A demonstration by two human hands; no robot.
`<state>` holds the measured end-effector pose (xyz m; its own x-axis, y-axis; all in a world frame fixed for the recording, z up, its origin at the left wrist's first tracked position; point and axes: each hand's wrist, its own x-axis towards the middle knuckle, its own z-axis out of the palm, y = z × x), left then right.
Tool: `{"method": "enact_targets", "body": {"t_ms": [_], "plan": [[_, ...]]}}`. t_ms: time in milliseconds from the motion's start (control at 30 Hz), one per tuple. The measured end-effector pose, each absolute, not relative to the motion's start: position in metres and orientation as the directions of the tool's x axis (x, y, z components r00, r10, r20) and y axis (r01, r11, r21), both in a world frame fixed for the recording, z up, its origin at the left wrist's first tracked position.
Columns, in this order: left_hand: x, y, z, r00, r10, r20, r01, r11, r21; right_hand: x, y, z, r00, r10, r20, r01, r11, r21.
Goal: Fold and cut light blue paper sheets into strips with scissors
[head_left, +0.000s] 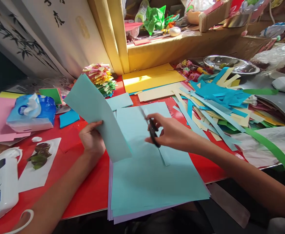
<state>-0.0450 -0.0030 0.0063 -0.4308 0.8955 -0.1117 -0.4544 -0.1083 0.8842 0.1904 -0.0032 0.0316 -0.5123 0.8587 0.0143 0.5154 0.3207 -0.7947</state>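
Observation:
My left hand [92,138] grips a light blue strip of paper [97,117] by its edge, thumb on the front, holding it tilted above the table. In my right hand [160,130] is a pair of scissors [153,131] with black handles, its blades blurred and pointing up and to the left. The scissors are apart from the held paper. Beneath both hands lies a stack of light blue sheets [154,185], with lilac sheets showing under it. A narrow light blue offcut [165,157] rests on the stack below my right hand.
Paper strips [220,104] in several colours pile up at the right, near a metal bowl [231,65]. A stack of folded paper pieces [100,78] stands at the back. To the left are a blue tissue pack [31,112], a white device [1,191] and dark green pieces on white paper [39,177].

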Motion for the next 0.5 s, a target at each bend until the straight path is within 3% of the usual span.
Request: {"method": "enact_targets", "body": {"t_ms": [200,267,333,500], "plan": [[-0.058,0.01,-0.001,-0.464,0.873,-0.151,-0.483,-0.106,0.869,0.176,-0.01,0.032,-0.702,0.711,-0.04,0.683,0.658,-0.317],[-0.055,0.009,0.0,-0.485,0.863,-0.142,-0.483,-0.128,0.866,0.172,0.004,0.031,-0.65,0.76,0.002,0.738,0.633,-0.234],[-0.052,0.008,0.001,-0.479,0.866,-0.142,-0.486,-0.127,0.864,0.168,0.025,0.029,-0.514,0.853,0.093,0.821,0.521,-0.235],[-0.051,0.006,0.002,-0.425,0.895,-0.134,-0.462,-0.087,0.883,0.157,0.067,0.028,-0.377,0.923,-0.074,0.924,0.368,-0.104]]}}
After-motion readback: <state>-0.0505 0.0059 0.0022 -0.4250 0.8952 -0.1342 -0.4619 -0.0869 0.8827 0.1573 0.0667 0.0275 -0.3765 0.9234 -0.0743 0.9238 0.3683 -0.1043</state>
